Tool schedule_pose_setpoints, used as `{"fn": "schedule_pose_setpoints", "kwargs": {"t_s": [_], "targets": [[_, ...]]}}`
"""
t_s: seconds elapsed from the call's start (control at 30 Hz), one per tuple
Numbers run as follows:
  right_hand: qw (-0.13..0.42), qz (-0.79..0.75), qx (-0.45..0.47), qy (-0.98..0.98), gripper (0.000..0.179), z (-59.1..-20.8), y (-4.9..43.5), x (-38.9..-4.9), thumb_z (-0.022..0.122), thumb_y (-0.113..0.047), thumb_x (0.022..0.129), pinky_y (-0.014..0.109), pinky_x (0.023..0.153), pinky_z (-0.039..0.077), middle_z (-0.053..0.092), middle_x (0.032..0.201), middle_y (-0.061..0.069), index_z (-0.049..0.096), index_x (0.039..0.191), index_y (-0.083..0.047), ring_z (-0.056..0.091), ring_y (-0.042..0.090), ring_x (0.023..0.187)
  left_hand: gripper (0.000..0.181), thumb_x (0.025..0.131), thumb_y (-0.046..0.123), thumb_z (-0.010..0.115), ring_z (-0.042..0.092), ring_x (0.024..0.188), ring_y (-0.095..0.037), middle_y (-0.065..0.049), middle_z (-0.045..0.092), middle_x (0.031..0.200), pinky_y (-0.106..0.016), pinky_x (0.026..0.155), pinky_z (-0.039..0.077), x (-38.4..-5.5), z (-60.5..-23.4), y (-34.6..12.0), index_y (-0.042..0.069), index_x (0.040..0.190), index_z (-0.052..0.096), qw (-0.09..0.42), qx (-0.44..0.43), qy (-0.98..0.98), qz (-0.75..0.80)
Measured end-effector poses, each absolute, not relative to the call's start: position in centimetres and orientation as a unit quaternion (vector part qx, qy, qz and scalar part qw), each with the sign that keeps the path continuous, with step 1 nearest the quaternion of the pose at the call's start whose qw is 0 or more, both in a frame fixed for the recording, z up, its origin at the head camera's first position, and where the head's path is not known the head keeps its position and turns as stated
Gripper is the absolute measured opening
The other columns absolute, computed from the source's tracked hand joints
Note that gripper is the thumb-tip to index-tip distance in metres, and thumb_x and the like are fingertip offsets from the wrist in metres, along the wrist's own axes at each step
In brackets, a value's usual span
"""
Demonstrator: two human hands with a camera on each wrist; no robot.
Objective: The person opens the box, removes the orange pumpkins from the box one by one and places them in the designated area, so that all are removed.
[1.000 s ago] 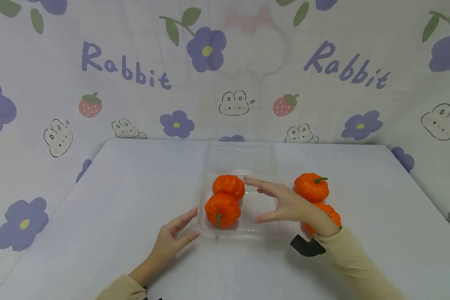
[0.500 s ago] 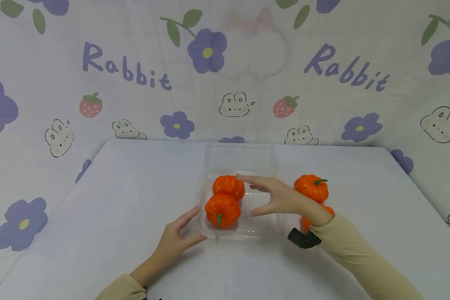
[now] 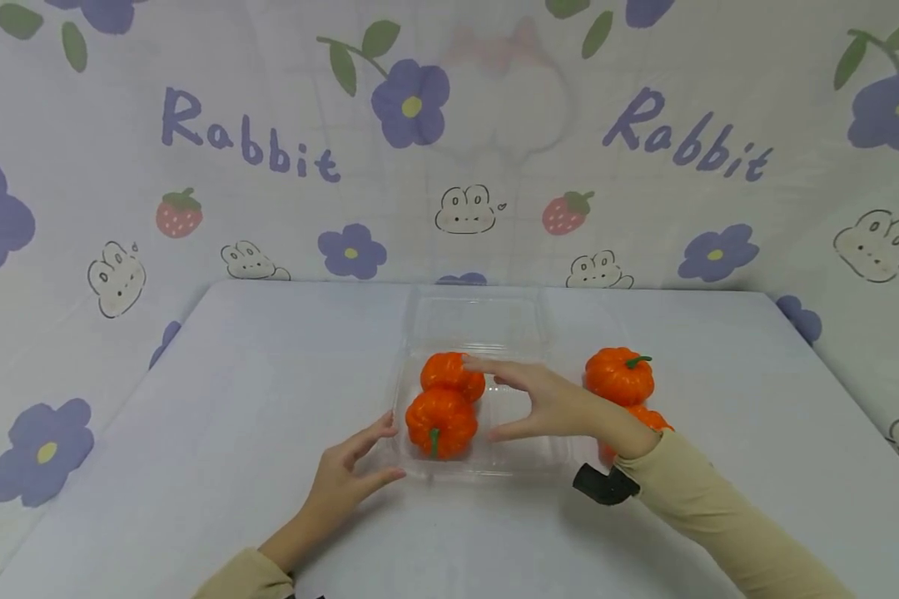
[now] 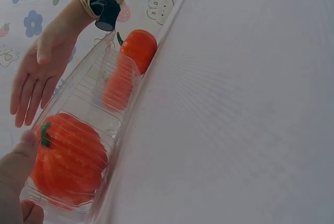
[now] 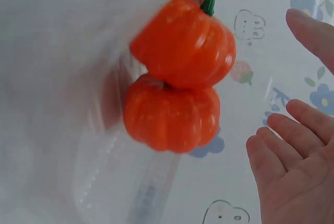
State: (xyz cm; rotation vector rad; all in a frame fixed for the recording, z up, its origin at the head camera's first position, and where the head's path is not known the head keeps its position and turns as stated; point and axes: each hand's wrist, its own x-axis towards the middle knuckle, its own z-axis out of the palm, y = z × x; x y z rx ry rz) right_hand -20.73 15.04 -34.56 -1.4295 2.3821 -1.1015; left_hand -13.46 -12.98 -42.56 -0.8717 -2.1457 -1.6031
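Observation:
A clear plastic clamshell box [image 3: 528, 453] lies with its lid folded back, two orange toy pumpkins in its left half. The front pumpkin [image 3: 442, 423] has its green stem toward me; the rear pumpkin [image 3: 445, 371] rests against it. My left hand [image 3: 340, 474] is at the box's left side, fingers and thumb spread, fingertips right at the wall. In the head view my right hand [image 3: 558, 403] hovers over the right half, thumb and fingers apart, fingertips overlapping the rear pumpkin. The right wrist view shows this hand [image 5: 297, 156] apart from both pumpkins, holding nothing.
Two more pumpkins stand on the white table [image 3: 270, 374] right of the box: one farther back [image 3: 618, 376], another [image 3: 650, 418] partly hidden behind my right forearm. The transparent lid [image 3: 475, 323] lies toward the patterned backdrop [image 3: 517, 150]. A black band [image 3: 605, 484] sits at my right wrist.
My right hand has moved left over the box, its fingertips now overlapping the rear pumpkin in the head view. My left hand shifted only slightly. The pumpkins keep their places.

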Motion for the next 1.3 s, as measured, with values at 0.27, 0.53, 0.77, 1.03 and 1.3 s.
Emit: {"fn": "schedule_pose_setpoints", "kwargs": {"t_s": [0.27, 0.53, 0.77, 1.03, 1.3], "targets": [[0.075, -0.367, -0.455, 0.808, 0.078, -34.0, 16.5, -21.7, 0.075, -0.02, 0.073, 0.038, 0.097, 0.034, 0.034, 0.14, 0.008, 0.033, 0.137, -0.003, 0.031, 0.02, 0.126, 0.044, 0.063, -0.013, 0.073, 0.047, 0.111, -0.033, -0.031, 0.047, 0.118, -0.024, 0.091, 0.038, -13.3, -42.9, -13.4, -0.014, 0.103, 0.055, 0.146, -0.311, -0.745, -0.572], [0.093, -0.342, -0.488, 0.797, 0.075, -35.2, 14.9, -22.0, 0.072, -0.02, 0.077, 0.04, 0.098, 0.032, 0.028, 0.143, 0.008, 0.031, 0.137, -0.003, 0.027, 0.02, 0.128, 0.043, 0.061, -0.012, 0.075, 0.048, 0.11, -0.032, -0.03, 0.049, 0.116, -0.024, 0.091, 0.038, -13.2, -43.0, -13.4, -0.013, 0.1, 0.057, 0.15, -0.315, -0.739, -0.576], [0.093, -0.318, -0.515, 0.79, 0.078, -35.7, 14.0, -22.1, 0.075, -0.015, 0.074, 0.039, 0.098, 0.032, 0.026, 0.144, 0.009, 0.032, 0.137, -0.005, 0.026, 0.02, 0.129, 0.042, 0.061, -0.012, 0.075, 0.048, 0.109, -0.034, -0.031, 0.049, 0.115, -0.024, 0.092, 0.037, -13.1, -42.7, -13.3, -0.014, 0.099, 0.057, 0.147, -0.312, -0.743, -0.574], [0.118, -0.293, -0.562, 0.765, 0.073, -36.7, 13.2, -22.2, 0.072, -0.01, 0.076, 0.035, 0.098, 0.033, 0.028, 0.143, 0.01, 0.033, 0.137, -0.005, 0.027, 0.019, 0.128, 0.043, 0.061, -0.011, 0.075, 0.049, 0.109, -0.033, -0.03, 0.049, 0.115, -0.024, 0.091, 0.038, -13.1, -42.8, -13.5, -0.013, 0.099, 0.058, 0.142, -0.304, -0.75, -0.57], [0.089, -0.272, -0.567, 0.772, 0.067, -38.2, 11.7, -21.7, 0.071, -0.008, 0.077, 0.033, 0.096, 0.035, 0.03, 0.142, 0.008, 0.038, 0.135, -0.007, 0.029, 0.018, 0.127, 0.041, 0.061, -0.011, 0.075, 0.049, 0.109, -0.034, -0.03, 0.049, 0.115, -0.025, 0.091, 0.038, -13.0, -42.6, -13.5, -0.013, 0.099, 0.058, 0.134, -0.3, -0.748, -0.576]]}}
